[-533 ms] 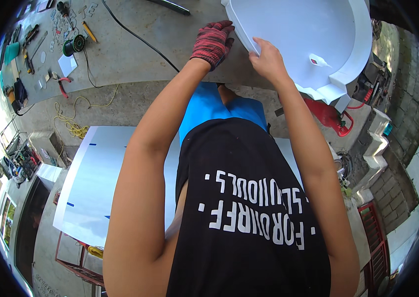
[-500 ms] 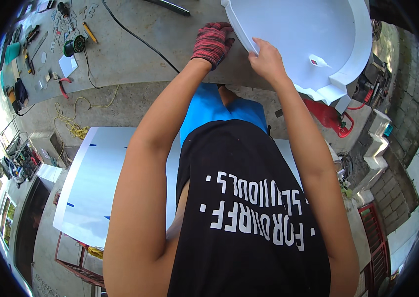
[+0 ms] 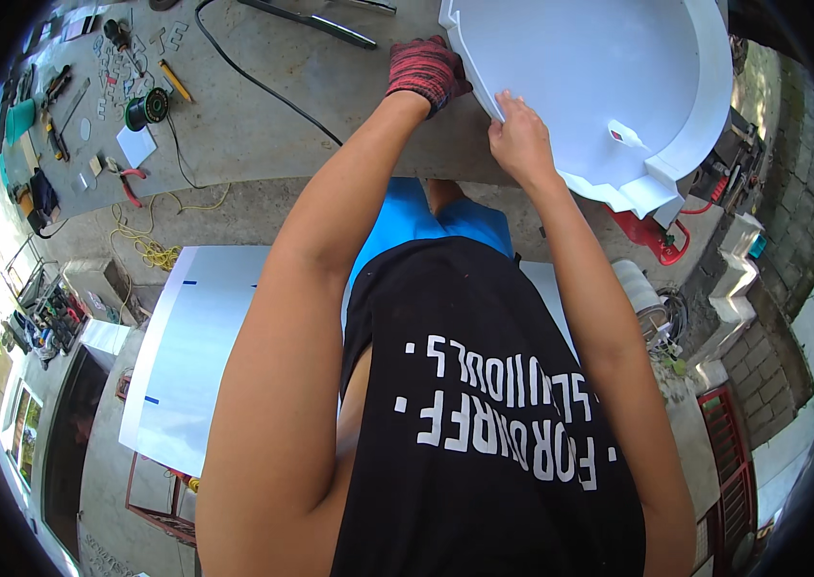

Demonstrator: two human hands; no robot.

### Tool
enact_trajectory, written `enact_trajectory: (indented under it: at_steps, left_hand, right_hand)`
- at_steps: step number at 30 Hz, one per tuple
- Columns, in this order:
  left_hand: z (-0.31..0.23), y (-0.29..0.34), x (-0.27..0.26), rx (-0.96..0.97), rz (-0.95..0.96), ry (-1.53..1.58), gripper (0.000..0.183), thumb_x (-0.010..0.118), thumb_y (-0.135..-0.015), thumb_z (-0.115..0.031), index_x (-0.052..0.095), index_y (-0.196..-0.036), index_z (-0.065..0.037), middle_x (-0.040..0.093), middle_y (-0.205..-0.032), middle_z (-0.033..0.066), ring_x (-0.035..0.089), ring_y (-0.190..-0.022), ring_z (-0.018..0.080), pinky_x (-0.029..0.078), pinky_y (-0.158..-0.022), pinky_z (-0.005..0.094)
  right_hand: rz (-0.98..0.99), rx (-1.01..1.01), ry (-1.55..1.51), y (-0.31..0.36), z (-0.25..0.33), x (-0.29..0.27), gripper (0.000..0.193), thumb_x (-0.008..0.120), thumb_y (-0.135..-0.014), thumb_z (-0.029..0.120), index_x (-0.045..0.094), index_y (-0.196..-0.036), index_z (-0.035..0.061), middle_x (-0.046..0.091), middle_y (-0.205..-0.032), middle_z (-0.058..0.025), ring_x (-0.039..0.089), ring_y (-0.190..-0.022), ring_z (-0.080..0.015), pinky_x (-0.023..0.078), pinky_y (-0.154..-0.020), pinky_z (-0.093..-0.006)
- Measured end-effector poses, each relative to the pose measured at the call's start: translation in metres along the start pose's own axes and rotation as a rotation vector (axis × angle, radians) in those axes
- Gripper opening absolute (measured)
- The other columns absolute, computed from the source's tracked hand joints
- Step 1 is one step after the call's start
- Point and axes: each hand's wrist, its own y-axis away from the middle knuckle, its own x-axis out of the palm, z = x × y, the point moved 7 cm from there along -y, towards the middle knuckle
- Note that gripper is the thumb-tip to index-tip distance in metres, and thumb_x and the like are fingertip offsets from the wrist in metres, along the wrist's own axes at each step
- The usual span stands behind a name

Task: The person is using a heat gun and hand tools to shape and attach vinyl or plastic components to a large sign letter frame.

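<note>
A large white piece with a rounded outline, like a shallow tray with a raised rim [image 3: 706, 106], lies at the upper right of the workbench. My left hand [image 3: 426, 74], in a red and black knitted glove, is closed against the outside of its left rim; the fingertips are partly hidden there. Just nearer to me, my bare right hand [image 3: 522, 142] grips the same rim, fingers over the inner side and thumb by the outer side. A small white piece with a red mark [image 3: 626, 135] sits inside the tray.
The grey bench [image 3: 262, 135] carries a black cable [image 3: 267, 85], dark metal bars [image 3: 315, 24], a wire spool [image 3: 146, 110], a yellow pencil [image 3: 176, 81], red-handled pliers [image 3: 128, 183] and several cut-out letters. A red tank [image 3: 652, 236] stands below right; a white sheet [image 3: 190, 346] lies behind me.
The bench and tray sit slightly lower in the picture. My gloved left hand has slid a little farther along the rim, away from me. The right hand keeps nearly the same place on it.
</note>
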Motion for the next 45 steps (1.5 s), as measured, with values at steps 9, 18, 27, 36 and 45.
enact_trajectory:
  at_steps: [9, 18, 27, 36, 45]
  left_hand:
    - [0.006, -0.002, -0.011, -0.07, 0.104, 0.007, 0.052, 0.074, -0.082, -0.057, 0.077, -0.119, -0.021, 0.067, -0.13, 0.0096, 0.065, -0.122, 0.0306, 0.047, -0.101, 0.0563]
    - [0.019, 0.048, -0.019, 0.024, -0.109, 0.322, 0.036, 0.07, -0.09, -0.044, 0.078, -0.112, -0.017, 0.069, -0.117, 0.0148, 0.067, -0.112, 0.0349, 0.05, -0.1, 0.0499]
    - [0.135, 0.258, 0.024, -0.509, -0.644, 1.11, 0.021, 0.07, -0.098, -0.021, 0.073, -0.112, -0.005, 0.072, -0.097, 0.009, 0.068, -0.086, 0.0172, 0.055, -0.082, 0.0333]
    - [0.183, 0.327, 0.131, -0.663, -0.498, 1.067, 0.028, 0.069, -0.099, -0.024, 0.072, -0.118, -0.004, 0.075, -0.102, 0.0112, 0.07, -0.095, 0.0214, 0.055, -0.088, 0.0353]
    - [0.257, 0.284, 0.047, -0.347, -0.384, 0.922, 0.029, 0.068, -0.098, -0.021, 0.071, -0.122, -0.005, 0.074, -0.115, 0.0158, 0.071, -0.108, 0.0286, 0.054, -0.096, 0.0386]
  right_hand:
    - [0.068, 0.002, 0.019, -0.004, 0.003, 0.006, 0.048, 0.063, -0.089, 0.008, 0.062, -0.135, -0.0034, 0.058, -0.144, -0.0263, 0.054, -0.135, -0.0453, 0.041, -0.117, -0.0497]
    - [0.176, 0.074, -0.169, 0.0, 0.014, -0.023, 0.061, 0.07, -0.091, 0.018, 0.051, -0.146, -0.0001, 0.056, -0.147, -0.0262, 0.053, -0.136, -0.0441, 0.041, -0.115, -0.0503]
    - [-0.281, -0.297, -0.225, 0.05, 0.049, -0.085, 0.051, 0.07, -0.094, 0.013, 0.054, -0.142, 0.0028, 0.063, -0.131, -0.0198, 0.057, -0.127, -0.0383, 0.045, -0.111, -0.0464]
    - [-0.081, -0.398, -0.211, 0.116, 0.088, -0.049, 0.043, 0.068, -0.09, 0.002, 0.06, -0.133, 0.0028, 0.066, -0.119, -0.0162, 0.061, -0.115, -0.0362, 0.045, -0.105, -0.0445]
    - [0.048, -0.111, -0.306, 0.131, 0.101, 0.031, 0.036, 0.072, -0.09, 0.008, 0.065, -0.125, 0.0031, 0.071, -0.114, -0.0175, 0.069, -0.107, -0.0337, 0.053, -0.095, -0.0427]
